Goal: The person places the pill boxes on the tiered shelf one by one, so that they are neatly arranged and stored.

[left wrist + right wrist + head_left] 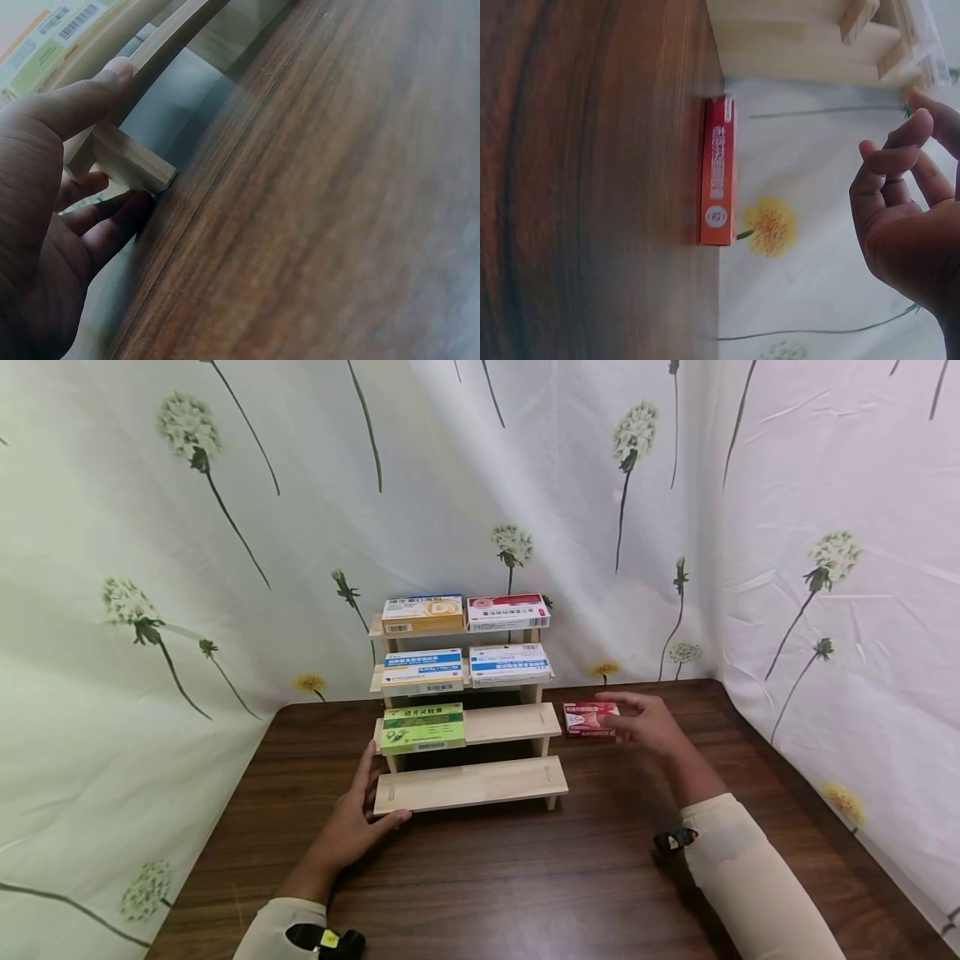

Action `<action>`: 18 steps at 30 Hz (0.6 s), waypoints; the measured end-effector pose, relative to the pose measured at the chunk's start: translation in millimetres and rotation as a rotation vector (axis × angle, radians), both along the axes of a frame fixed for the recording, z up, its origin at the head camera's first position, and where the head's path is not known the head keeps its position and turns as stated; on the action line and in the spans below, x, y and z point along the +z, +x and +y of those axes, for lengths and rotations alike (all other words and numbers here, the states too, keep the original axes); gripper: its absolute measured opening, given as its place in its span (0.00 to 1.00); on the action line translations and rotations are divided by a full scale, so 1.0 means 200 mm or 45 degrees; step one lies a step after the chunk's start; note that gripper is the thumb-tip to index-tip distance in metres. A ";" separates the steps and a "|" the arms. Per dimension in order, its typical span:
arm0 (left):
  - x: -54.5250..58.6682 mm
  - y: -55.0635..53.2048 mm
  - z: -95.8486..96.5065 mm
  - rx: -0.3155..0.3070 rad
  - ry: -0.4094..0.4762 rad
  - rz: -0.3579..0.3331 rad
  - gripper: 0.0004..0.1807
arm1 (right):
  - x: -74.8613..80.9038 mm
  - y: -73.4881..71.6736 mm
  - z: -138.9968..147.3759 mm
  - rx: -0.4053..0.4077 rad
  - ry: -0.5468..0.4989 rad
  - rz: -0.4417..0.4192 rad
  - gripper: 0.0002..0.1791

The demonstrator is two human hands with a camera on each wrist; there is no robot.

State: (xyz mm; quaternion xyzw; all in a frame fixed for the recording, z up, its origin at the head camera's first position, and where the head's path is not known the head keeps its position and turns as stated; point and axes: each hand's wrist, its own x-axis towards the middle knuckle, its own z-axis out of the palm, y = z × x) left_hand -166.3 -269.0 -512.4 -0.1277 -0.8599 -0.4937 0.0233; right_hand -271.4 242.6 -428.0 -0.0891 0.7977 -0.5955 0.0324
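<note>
A stepped wooden display rack (480,783) stands on the table. At its left end my left hand (352,827) grips the lowest step, thumb along the front edge; in the left wrist view the fingers (112,225) bend round by the leg. To the right of the rack a small red medicine box (588,718) lies flat on the table. Over that box hovers my right hand (648,724), its fingers loosely bent. The right wrist view shows a gap between the hand (907,210) and the red box (718,172), with nothing held.
A green medicine box (423,728) lies on the second step's left half. Above it are two blue-and-white boxes, left (422,672) and right (510,664). The top step bears a yellow-and-blue box (422,613) and a red-and-white box (508,612). Flower-patterned cloth (450,485) hangs behind the table.
</note>
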 end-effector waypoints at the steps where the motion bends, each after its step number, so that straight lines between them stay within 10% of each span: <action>1: 0.00 0.00 0.00 0.001 -0.001 0.002 0.69 | 0.00 -0.01 0.01 0.000 -0.028 -0.035 0.29; 18: 0.00 0.00 -0.01 0.006 -0.017 -0.011 0.69 | -0.04 -0.19 0.14 0.029 0.166 -0.152 0.35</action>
